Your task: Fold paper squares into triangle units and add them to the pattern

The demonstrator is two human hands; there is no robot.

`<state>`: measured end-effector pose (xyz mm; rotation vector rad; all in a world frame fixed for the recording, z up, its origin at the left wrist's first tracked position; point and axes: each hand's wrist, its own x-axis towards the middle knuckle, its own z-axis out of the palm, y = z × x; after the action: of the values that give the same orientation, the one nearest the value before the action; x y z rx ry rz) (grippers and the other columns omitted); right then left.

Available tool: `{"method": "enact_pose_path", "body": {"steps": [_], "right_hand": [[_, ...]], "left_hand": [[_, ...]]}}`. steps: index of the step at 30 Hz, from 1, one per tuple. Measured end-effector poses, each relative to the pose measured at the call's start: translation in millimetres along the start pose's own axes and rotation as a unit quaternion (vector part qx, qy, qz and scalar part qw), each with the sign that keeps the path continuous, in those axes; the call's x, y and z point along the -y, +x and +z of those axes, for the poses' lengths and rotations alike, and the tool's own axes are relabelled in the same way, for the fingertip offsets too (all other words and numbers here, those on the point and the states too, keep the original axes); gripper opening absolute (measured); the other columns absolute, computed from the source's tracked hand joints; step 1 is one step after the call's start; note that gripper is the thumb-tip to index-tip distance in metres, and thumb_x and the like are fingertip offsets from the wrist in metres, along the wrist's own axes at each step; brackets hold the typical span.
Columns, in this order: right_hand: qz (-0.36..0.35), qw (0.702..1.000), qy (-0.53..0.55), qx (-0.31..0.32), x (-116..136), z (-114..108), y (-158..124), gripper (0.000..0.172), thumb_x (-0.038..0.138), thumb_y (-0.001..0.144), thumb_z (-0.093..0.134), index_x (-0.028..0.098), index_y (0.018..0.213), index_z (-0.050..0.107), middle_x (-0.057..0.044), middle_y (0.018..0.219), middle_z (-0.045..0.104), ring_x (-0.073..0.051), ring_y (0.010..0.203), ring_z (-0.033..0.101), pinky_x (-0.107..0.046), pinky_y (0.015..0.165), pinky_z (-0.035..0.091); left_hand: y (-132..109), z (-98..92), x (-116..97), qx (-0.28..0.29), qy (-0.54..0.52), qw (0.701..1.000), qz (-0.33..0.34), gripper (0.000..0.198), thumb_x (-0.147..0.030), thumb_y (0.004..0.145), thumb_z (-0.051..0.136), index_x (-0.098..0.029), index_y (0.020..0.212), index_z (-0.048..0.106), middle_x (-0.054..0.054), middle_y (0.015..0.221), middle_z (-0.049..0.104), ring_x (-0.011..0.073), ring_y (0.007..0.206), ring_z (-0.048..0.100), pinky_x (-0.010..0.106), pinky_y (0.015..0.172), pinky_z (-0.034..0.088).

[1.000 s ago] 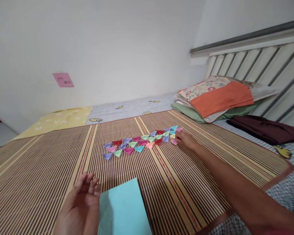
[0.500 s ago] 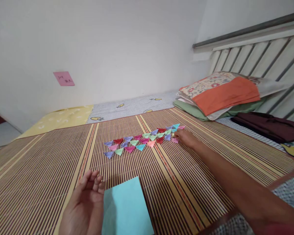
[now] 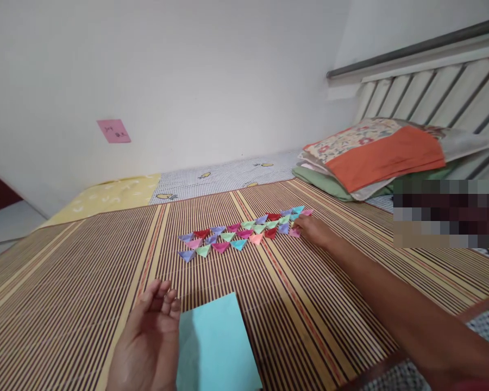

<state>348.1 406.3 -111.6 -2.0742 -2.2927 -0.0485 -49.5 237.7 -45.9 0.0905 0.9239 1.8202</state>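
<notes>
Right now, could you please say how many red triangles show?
3: a red triangle near the back row's left, another toward its right, another in the front row's right half. The right hand may hide more.

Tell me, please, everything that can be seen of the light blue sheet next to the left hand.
The light blue sheet looks like paper or thin card, with straight edges and no visible writing. It lies flat on the striped mat, nearer the camera than the small folded paper pieces and apart from them. A shaded area covers part of its left side. The left hand hides its left edge; whether they touch cannot be told. The picture's bottom edge cuts off its near end.
</notes>
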Motion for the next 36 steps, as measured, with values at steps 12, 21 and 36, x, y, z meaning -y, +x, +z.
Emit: {"method": "enact_pose_path", "body": {"steps": [12,21,36], "right_hand": [[0.024,0.994,0.061,-0.087,11.7,-17.3,-13.0,0.024,0.021,0.100,0.060,0.014,0.122,0.066,-0.016,0.128,0.064,-0.027,0.109,0.066,-0.044,0.094,0.054],[-0.282,0.912,0.283,-0.092,184.1,-30.9,-155.4,0.036,0.046,0.089,0.075,0.024,0.117,0.068,-0.006,0.123,0.070,-0.022,0.109,0.064,-0.033,0.092,0.051],[-0.376,0.897,0.184,-0.140,319.0,96.4,-179.3,0.022,0.034,0.091,0.070,0.021,0.075,0.062,0.000,0.076,0.067,-0.019,0.069,0.058,-0.030,0.061,0.045]], "left_hand": [[0.1,-6.4,-13.4,-0.008,-0.022,1.000,0.002,0.021,-0.008,0.095,0.055,-0.013,0.096,0.075,0.006,0.096,0.070,0.0118,0.080,0.068,0.018,0.067,0.062],[0.0,-8.0,-27.4,-0.024,-0.045,0.999,0.019,0.023,-0.006,0.095,0.052,-0.012,0.089,0.074,0.005,0.092,0.071,0.0109,0.074,0.069,0.017,0.064,0.062],[-11.7,-11.4,-44.9,-0.033,-0.057,0.997,0.044,0.019,-0.005,0.087,0.055,-0.013,0.089,0.073,0.005,0.092,0.071,0.0122,0.075,0.069,0.017,0.062,0.062]]}}
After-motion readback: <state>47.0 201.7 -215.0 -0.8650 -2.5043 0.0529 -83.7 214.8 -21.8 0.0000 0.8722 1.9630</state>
